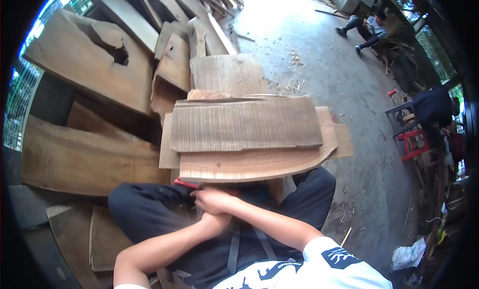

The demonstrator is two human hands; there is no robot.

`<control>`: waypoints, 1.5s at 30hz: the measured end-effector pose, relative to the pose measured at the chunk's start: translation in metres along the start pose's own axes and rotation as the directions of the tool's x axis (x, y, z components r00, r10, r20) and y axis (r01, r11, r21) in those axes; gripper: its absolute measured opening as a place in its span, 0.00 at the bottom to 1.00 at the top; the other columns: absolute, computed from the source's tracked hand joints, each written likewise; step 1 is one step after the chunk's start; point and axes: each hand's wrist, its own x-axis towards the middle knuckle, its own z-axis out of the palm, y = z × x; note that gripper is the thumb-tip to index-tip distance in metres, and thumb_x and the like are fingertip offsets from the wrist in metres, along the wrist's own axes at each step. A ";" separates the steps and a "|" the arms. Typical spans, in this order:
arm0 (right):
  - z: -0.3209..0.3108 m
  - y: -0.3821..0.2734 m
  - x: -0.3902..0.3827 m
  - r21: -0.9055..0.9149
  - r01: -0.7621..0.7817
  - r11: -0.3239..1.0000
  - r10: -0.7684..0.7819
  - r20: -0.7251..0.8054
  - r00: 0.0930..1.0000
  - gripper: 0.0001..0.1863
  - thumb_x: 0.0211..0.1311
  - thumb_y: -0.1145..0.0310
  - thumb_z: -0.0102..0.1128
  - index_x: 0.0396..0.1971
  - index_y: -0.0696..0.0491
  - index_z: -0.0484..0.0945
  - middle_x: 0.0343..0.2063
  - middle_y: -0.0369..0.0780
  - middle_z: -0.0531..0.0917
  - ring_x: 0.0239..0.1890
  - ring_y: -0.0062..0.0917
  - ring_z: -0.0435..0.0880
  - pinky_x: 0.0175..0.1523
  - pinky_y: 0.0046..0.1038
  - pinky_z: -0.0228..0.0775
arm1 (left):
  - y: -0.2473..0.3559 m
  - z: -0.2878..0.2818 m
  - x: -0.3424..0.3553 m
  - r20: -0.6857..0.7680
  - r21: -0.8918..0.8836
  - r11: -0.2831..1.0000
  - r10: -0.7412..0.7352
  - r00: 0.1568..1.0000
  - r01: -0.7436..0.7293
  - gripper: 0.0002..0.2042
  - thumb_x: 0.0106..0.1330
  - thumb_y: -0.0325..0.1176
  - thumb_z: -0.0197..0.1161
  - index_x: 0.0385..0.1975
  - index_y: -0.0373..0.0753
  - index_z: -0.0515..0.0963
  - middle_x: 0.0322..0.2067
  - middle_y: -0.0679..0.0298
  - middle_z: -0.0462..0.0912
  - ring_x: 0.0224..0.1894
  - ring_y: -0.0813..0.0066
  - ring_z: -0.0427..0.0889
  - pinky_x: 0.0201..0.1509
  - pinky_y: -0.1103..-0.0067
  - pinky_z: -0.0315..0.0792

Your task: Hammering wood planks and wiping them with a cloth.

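In my lap my forearms cross. My right hand (213,199) lies uppermost, pointing left, with its visible fingers bent; whatever they hold, if anything, is hidden. Beneath its wrist sits my left hand (217,221), whose fingers are out of sight. Just beyond the right fingertips shows a thin red piece (186,183), too little of it visible to name. In front of my knees lies a stack of boards: a dark, rough-grained plank (247,124) on top of a paler board with a curved right end (249,165). Neither hand touches these boards.
Large wood slabs (92,159) lean and lie along my left, one with a hole (90,64). More planks stand beyond the stack. Shavings litter the concrete floor (319,64). One person (374,29) sits far right; another (434,107) is near a red stool (413,143).
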 end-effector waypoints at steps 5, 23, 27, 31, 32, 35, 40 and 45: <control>0.006 0.013 0.018 -0.033 -0.064 0.997 0.064 -0.009 0.998 0.27 0.70 0.58 0.55 0.65 0.53 0.75 0.55 0.56 0.83 0.58 0.51 0.82 0.63 0.45 0.74 | -0.019 -0.017 -0.015 -0.247 -0.264 0.956 0.062 0.967 -0.129 0.24 0.68 0.35 0.57 0.64 0.37 0.76 0.64 0.47 0.77 0.66 0.52 0.76 0.71 0.57 0.68; -0.025 -0.033 0.014 -0.300 0.072 0.951 -0.072 0.011 0.997 0.44 0.44 0.69 0.74 0.65 0.61 0.67 0.46 0.54 0.86 0.48 0.42 0.88 0.48 0.42 0.83 | -0.007 -0.035 -0.020 -0.160 -0.258 0.962 0.052 0.986 -0.093 0.21 0.77 0.36 0.49 0.65 0.35 0.72 0.66 0.46 0.74 0.67 0.53 0.74 0.73 0.62 0.64; -0.048 -0.065 -0.031 -0.286 0.149 0.946 -0.167 -0.039 0.985 0.36 0.43 0.71 0.75 0.58 0.57 0.76 0.41 0.49 0.83 0.46 0.43 0.86 0.49 0.41 0.83 | 0.011 -0.023 -0.025 -0.373 -0.373 0.905 0.053 0.926 -0.202 0.20 0.77 0.36 0.48 0.62 0.34 0.76 0.58 0.45 0.81 0.59 0.51 0.82 0.70 0.62 0.69; -0.076 -0.075 -0.060 -0.099 0.151 0.984 -0.149 0.031 0.988 0.22 0.46 0.71 0.74 0.46 0.56 0.83 0.42 0.47 0.83 0.48 0.44 0.85 0.54 0.42 0.80 | 0.022 -0.039 -0.036 -0.466 -0.503 0.808 0.045 0.884 -0.307 0.18 0.80 0.37 0.48 0.61 0.35 0.76 0.47 0.45 0.85 0.52 0.55 0.85 0.67 0.65 0.71; -0.086 -0.076 -0.067 -0.082 0.171 0.982 -0.168 0.036 0.985 0.23 0.46 0.71 0.74 0.46 0.55 0.83 0.42 0.47 0.83 0.48 0.44 0.85 0.54 0.42 0.80 | 0.023 -0.047 -0.040 -0.458 -0.665 0.677 -0.033 0.889 -0.317 0.18 0.80 0.37 0.49 0.60 0.35 0.77 0.44 0.47 0.86 0.50 0.55 0.86 0.65 0.64 0.74; -0.116 -0.081 -0.098 -0.099 0.177 0.979 -0.177 0.007 0.984 0.23 0.47 0.70 0.75 0.46 0.55 0.82 0.41 0.46 0.82 0.48 0.44 0.84 0.53 0.42 0.79 | 0.023 -0.070 -0.052 -0.479 -0.483 0.788 0.127 0.868 -0.382 0.18 0.79 0.39 0.52 0.59 0.33 0.77 0.40 0.49 0.86 0.47 0.56 0.87 0.55 0.66 0.79; -0.171 -0.076 -0.169 -0.158 0.107 0.982 -0.126 -0.118 0.985 0.18 0.55 0.68 0.75 0.45 0.51 0.83 0.39 0.41 0.82 0.44 0.37 0.86 0.50 0.35 0.81 | 0.015 -0.098 -0.071 -0.462 -0.210 0.754 0.485 0.743 -0.623 0.20 0.71 0.28 0.56 0.62 0.37 0.78 0.35 0.60 0.82 0.41 0.66 0.86 0.44 0.74 0.80; -0.185 -0.074 -0.229 -0.106 0.059 0.993 -0.078 -0.186 0.979 0.17 0.49 0.71 0.76 0.41 0.52 0.82 0.38 0.41 0.83 0.43 0.37 0.87 0.50 0.34 0.81 | 0.002 -0.124 -0.083 -0.692 -0.289 0.673 0.344 0.634 -0.681 0.15 0.70 0.30 0.61 0.55 0.36 0.79 0.36 0.58 0.83 0.41 0.64 0.86 0.44 0.74 0.81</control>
